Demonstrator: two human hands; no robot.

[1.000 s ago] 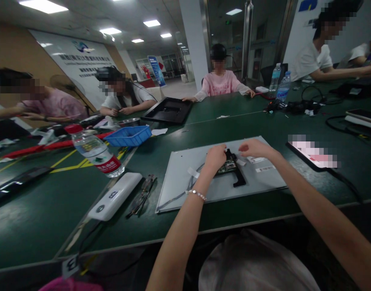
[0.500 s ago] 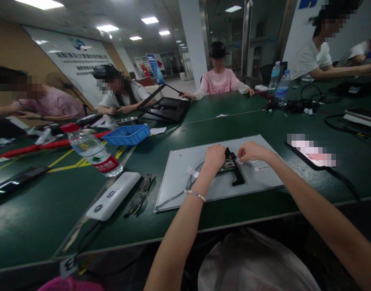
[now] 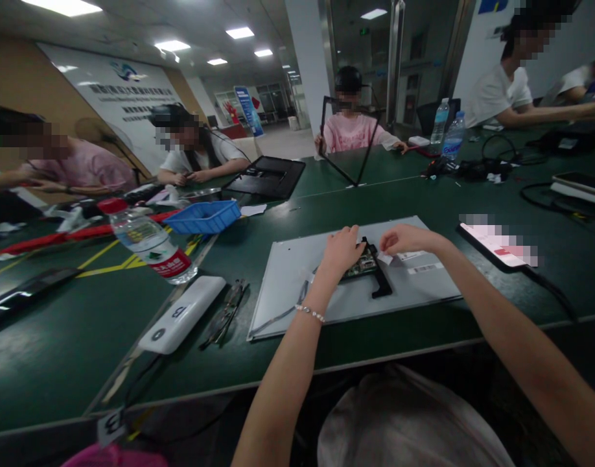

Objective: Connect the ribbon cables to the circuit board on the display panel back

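A flat silver-grey display panel [image 3: 288, 272] lies on the table before me, its back facing up. On it sits a green circuit board [image 3: 363, 266] with a black bracket [image 3: 382, 285] along its right side. My left hand [image 3: 343, 251] rests over the board's left part, fingers somewhat apart and partly hidden. My right hand [image 3: 402, 240] is closed in a pinch on a small white piece of tape [image 3: 385, 257] beside the bracket. A thin grey cable [image 3: 278, 318] runs across the panel's left side, passing under my left wrist.
Left of the panel are eyeglasses [image 3: 224, 314], a white power bank [image 3: 183, 316], a water bottle [image 3: 151, 243] and a blue tray [image 3: 205, 217]. A phone [image 3: 499, 246] lies at right. Across the table a person holds a black frame [image 3: 343, 176]; a black cover [image 3: 268, 176] lies nearby.
My left hand has loosened, its fingers lifting and spreading slightly. My right hand stays almost in place with the tape. The person opposite has raised the black frame off the cover, bringing it upright.
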